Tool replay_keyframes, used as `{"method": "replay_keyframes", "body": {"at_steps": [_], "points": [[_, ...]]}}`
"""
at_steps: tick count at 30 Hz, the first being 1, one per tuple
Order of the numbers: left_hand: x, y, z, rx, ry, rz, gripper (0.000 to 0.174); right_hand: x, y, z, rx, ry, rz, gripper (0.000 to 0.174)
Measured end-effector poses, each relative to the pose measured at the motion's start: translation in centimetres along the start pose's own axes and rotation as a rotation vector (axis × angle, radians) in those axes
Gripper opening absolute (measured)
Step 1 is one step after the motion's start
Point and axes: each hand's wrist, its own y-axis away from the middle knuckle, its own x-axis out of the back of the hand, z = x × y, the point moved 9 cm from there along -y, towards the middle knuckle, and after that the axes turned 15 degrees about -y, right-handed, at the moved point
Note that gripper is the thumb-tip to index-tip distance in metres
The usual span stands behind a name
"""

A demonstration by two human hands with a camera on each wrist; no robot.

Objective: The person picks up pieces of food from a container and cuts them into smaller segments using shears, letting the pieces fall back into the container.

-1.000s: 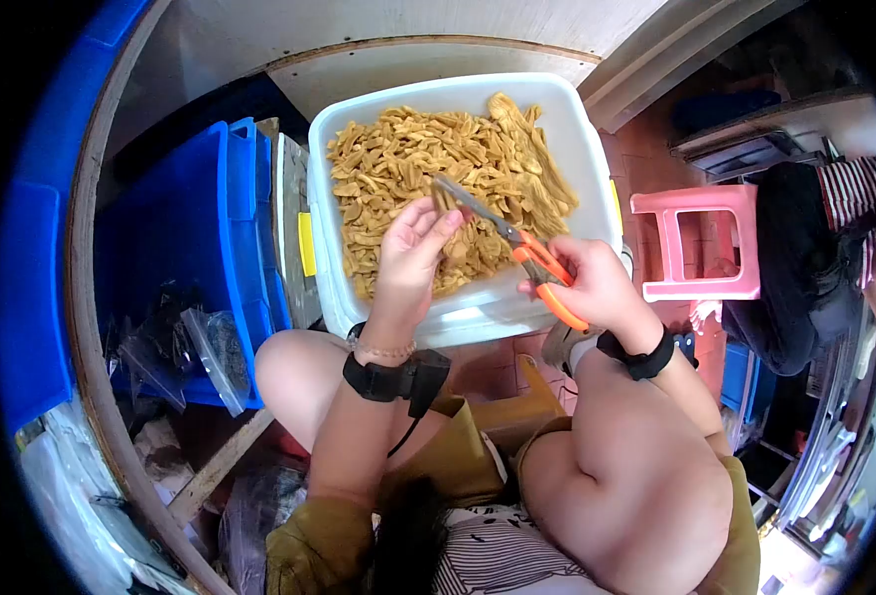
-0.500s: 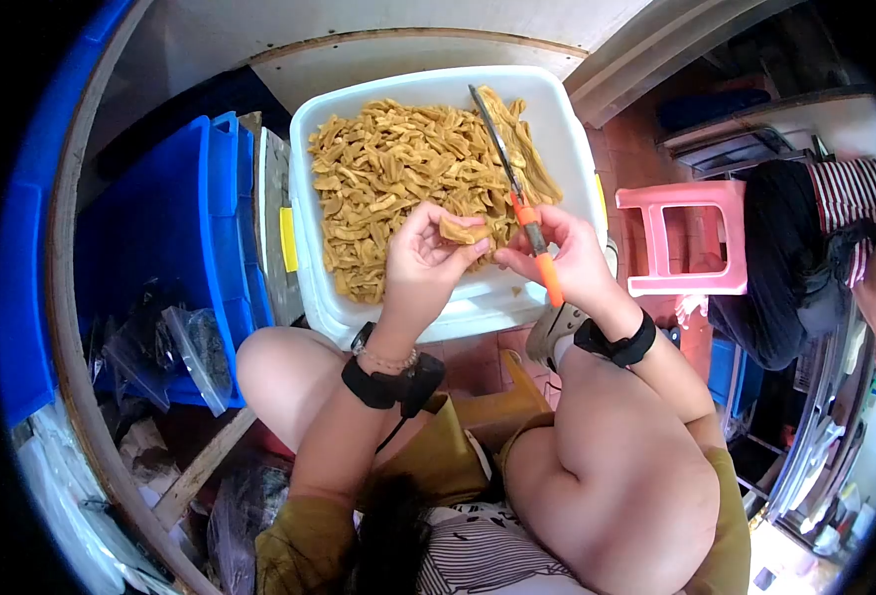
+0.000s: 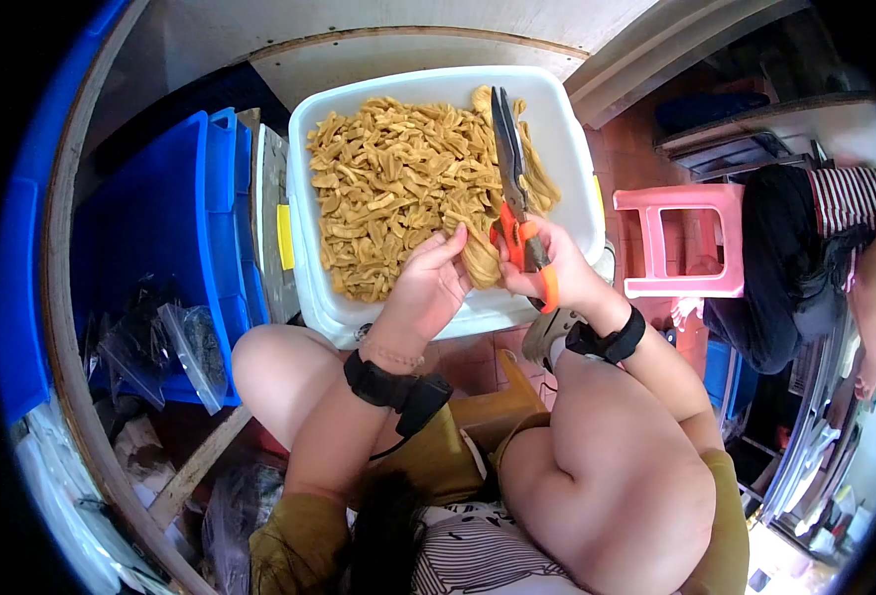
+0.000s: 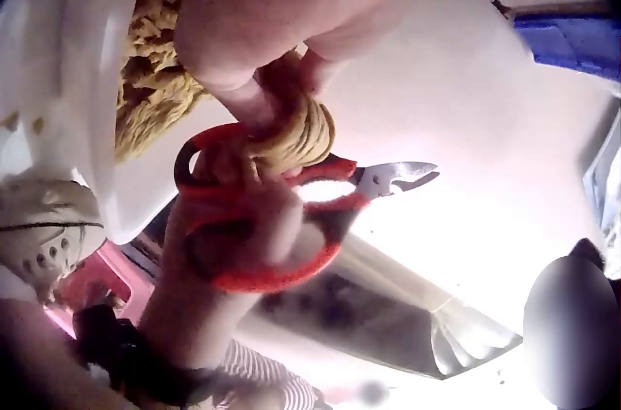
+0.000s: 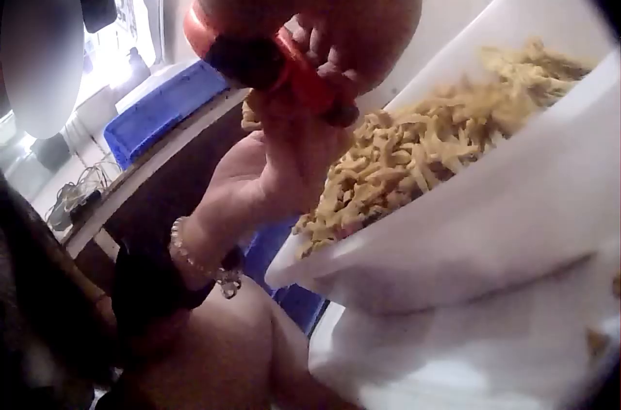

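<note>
A folded, wrinkled tan strip (image 3: 480, 260) is held over the near side of a white tub (image 3: 304, 327). My left hand (image 3: 428, 290) pinches it between thumb and fingers; its layered folds (image 4: 309, 138) show in the left wrist view. My right hand (image 3: 569, 276) holds orange-handled scissors (image 3: 510, 178), with its fingers in the loops (image 4: 257, 282). Their dark blades point away from me, over the tub, with the tips slightly parted. Right-hand fingertips are at the strip's right side. Short cut tan pieces (image 3: 388, 183) heap in the tub, and longer uncut strips (image 3: 539, 177) lie along its right side.
Blue crates (image 3: 160, 238) stand left of the tub, with plastic bags (image 3: 195, 347) by them. A pink stool (image 3: 636, 243) is on the right, near another seated person (image 3: 780, 268). A pale wall (image 3: 408, 25) rises behind the tub. My knees flank the near side.
The scissors have swung from pointing left across the tub to pointing away from me. My hands have come together around the strip, which now hangs folded between them.
</note>
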Motion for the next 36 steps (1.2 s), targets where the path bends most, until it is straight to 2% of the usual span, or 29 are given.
{"method": "replay_keyframes", "body": {"at_steps": [3,5,6,7,8,10,11,12,14,17,18,20,24,27,29,30,33,35,36], "points": [[-0.2,0.0,-0.2,0.044,-0.003,0.031,0.023,0.0,0.2,-0.4,0.011,0.039,0.018,0.024],[-0.7,-0.2,1.4,-0.048,-0.150,0.021,0.015,0.7,0.3,-1.0,0.018,0.001,0.028,0.024],[-0.9,-0.2,1.8,-0.046,-0.153,0.020,0.015,1.3,0.0,-1.9,0.128,0.079,0.074,0.022],[-0.2,0.1,3.5,-0.155,-0.419,0.155,0.012,1.6,-0.1,-2.4,0.129,0.078,0.075,0.022],[0.1,0.6,5.1,-0.265,-0.685,0.290,0.015,2.3,-0.1,-2.7,0.070,0.109,0.122,0.021],[-0.8,1.0,5.3,-0.317,-0.705,0.290,0.019,3.2,-0.2,-2.5,-0.010,0.116,0.180,0.023],[-1.2,1.2,5.6,-0.368,-0.725,0.291,0.024,3.0,-0.3,-2.6,-0.008,0.118,0.179,0.023],[-1.0,1.1,5.5,-0.371,-0.725,0.291,0.024,2.5,-0.5,-2.8,0.025,0.165,0.177,0.026],[-0.5,1.3,5.9,-0.498,-0.828,0.336,0.019,1.8,-0.6,-3.0,0.073,0.233,0.117,0.034],[0.2,1.2,5.1,-0.460,-0.730,0.362,0.022,1.1,-0.7,-2.7,0.082,0.149,0.101,0.034],[0.0,1.3,5.3,-0.462,-0.729,0.360,0.022,1.0,-0.7,-2.6,0.006,0.135,0.106,0.033],[-0.4,1.1,4.5,-0.328,-0.481,0.295,0.021,0.9,-0.7,-2.5,0.030,0.143,0.058,0.032],[-1.1,1.0,3.8,-0.236,-0.313,0.250,0.027,0.3,-1.0,-1.8,0.011,0.042,-0.033,0.029],[0.5,0.2,2.6,-0.172,-0.217,0.148,0.028,0.0,-0.9,-1.7,-0.054,-0.008,-0.045,0.029],[-0.6,0.1,2.5,-0.146,-0.157,-0.060,0.023,0.2,-0.8,-1.6,-0.096,-0.003,-0.038,0.030],[-0.6,0.0,2.6,-0.147,-0.157,-0.061,0.023,0.2,-0.8,-1.6,-0.082,-0.004,-0.051,0.029],[-0.3,0.0,2.7,-0.116,-0.143,0.037,0.018,-0.5,-0.6,-2.2,-0.066,0.018,-0.065,0.028],[-0.2,2.1,6.6,-0.492,-0.680,0.440,0.015,-1.0,-0.6,-2.1,-0.062,0.046,-0.066,0.028],[0.1,2.3,6.5,-0.494,-0.680,0.441,0.015,-0.8,-0.6,-1.8,-0.029,0.071,-0.044,0.027]]}}
